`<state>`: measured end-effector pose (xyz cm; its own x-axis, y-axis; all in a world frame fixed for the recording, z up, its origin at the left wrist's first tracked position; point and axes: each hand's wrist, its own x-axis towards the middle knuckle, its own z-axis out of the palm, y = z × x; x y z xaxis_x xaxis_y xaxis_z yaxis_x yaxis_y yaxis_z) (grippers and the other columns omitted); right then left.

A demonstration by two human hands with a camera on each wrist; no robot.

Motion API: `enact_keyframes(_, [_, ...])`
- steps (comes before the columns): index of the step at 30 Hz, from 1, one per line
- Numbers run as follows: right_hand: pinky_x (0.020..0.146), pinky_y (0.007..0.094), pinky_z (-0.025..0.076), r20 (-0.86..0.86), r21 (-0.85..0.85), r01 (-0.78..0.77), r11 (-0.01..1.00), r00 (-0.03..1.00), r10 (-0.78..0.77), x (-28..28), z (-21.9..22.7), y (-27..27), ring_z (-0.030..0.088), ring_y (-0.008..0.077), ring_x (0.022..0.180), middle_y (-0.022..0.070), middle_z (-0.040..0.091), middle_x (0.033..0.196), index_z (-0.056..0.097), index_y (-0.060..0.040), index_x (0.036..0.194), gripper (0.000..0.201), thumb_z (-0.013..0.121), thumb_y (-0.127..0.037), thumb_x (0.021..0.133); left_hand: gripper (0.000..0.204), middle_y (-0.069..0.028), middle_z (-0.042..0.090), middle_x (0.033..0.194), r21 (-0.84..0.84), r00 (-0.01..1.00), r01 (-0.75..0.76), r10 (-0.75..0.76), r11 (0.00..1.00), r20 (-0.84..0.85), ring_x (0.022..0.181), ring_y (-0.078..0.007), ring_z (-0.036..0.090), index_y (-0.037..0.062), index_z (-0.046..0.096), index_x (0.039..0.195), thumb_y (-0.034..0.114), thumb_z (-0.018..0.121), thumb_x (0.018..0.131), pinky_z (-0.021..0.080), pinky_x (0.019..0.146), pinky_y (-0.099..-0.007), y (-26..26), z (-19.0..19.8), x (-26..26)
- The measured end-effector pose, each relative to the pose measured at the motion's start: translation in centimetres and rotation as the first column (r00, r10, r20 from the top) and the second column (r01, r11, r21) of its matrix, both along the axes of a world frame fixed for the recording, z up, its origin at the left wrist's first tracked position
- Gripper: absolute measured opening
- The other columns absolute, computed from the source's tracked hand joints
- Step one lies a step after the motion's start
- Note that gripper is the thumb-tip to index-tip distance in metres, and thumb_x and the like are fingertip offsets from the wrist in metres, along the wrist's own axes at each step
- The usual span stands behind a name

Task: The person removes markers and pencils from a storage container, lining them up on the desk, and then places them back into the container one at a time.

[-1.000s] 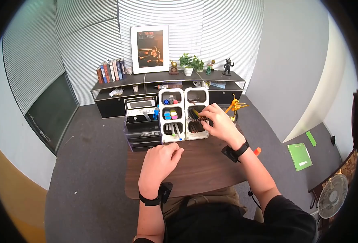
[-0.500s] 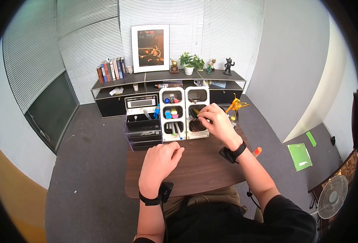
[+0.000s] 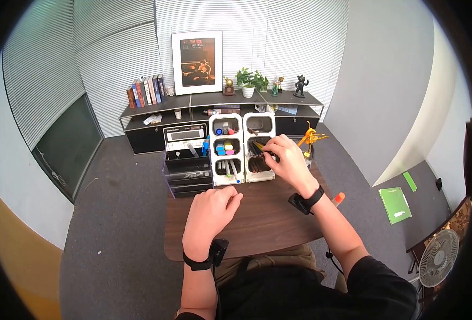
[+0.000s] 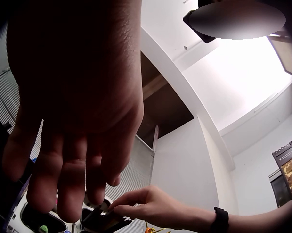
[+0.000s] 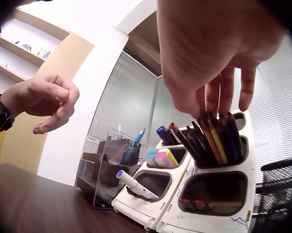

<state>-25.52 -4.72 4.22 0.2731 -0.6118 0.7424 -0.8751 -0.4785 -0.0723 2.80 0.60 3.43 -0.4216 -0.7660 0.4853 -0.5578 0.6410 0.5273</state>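
Note:
At the right white organizer (image 3: 246, 169), my right hand (image 3: 290, 164) pinches the tops of dark and coloured pencils (image 5: 216, 141) standing in its middle compartment. The right wrist view shows thumb and fingers of this hand (image 5: 219, 48) around the pencil ends. Pencils with red ends (image 5: 198, 204) lie in the nearest compartment. My left hand (image 3: 209, 216) hangs above the table's near part, fingers loosely bent, holding nothing. Beside that organizer, its twin holds highlighters (image 3: 225, 149), markers and a white pen with a blue end (image 5: 136, 185).
A clear and dark drawer box (image 3: 190, 173) with blue pens stands left of the organizers on the brown table (image 3: 246, 224). An orange figure (image 3: 310, 137) and an orange-capped item (image 3: 338, 199) are at the right. Behind is a long shelf (image 3: 198, 102).
My right hand has shifted slightly right and its fingers have drawn closer together at the pencils. The left hand stays nearly in place.

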Motion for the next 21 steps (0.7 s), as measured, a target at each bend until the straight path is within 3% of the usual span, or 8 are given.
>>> enact_keyframes(6, [0.081,0.0414,0.057,0.057,-0.184,0.009,0.983,0.998,0.002,0.6,0.7,-0.2,0.069,0.0291,0.090,0.0068,0.072,0.097,0.078,-0.0044,0.099,0.012,0.081,-0.005,0.088,0.027,-0.0177,0.069,0.069,-0.002,1.000,-0.003,0.003,1.000,-0.014,0.064,-0.0389,0.069,0.0022,0.074,0.087,0.024,0.075,0.102,0.053,0.061,-0.0463,0.1,-0.1,0.0])
enact_keyframes(9, [0.072,0.0386,0.058,0.116,-0.443,0.060,0.894,0.993,-0.009,0.5,2.2,-0.1,0.073,0.0283,0.080,0.0075,0.074,0.087,0.076,-0.0056,0.097,0.015,0.082,0.001,0.085,0.026,-0.0167,0.066,0.066,-0.018,0.999,-0.002,0.001,1.000,-0.033,0.062,-0.0373,0.068,0.0024,0.074,0.086,0.024,0.075,0.102,0.051,0.060,-0.0451,0.1,-0.1,0.1])
enact_keyframes(13, [0.062,0.0321,0.056,0.219,-0.460,0.066,0.885,0.975,0.041,-0.2,4.1,1.1,0.072,0.0194,0.070,0.0083,0.076,0.089,0.077,-0.0017,0.105,0.020,0.079,0.006,0.088,0.028,-0.0178,0.071,0.070,-0.025,1.000,-0.006,0.006,1.000,-0.024,0.066,-0.0404,0.070,0.0032,0.073,0.085,0.025,0.075,0.103,0.055,0.062,-0.0475,0.3,0.3,0.1])
enact_keyframes(21, [0.066,0.0358,0.059,0.159,-0.428,0.022,0.904,0.986,0.051,-0.2,3.9,-0.1,0.073,0.0243,0.077,0.0080,0.077,0.091,0.078,-0.0043,0.106,0.018,0.081,0.001,0.089,0.030,-0.0179,0.069,0.068,-0.021,1.000,-0.004,0.004,1.000,0.001,0.065,-0.0409,0.069,0.0037,0.072,0.083,0.026,0.075,0.103,0.054,0.061,-0.0485,0.3,0.2,0.0])
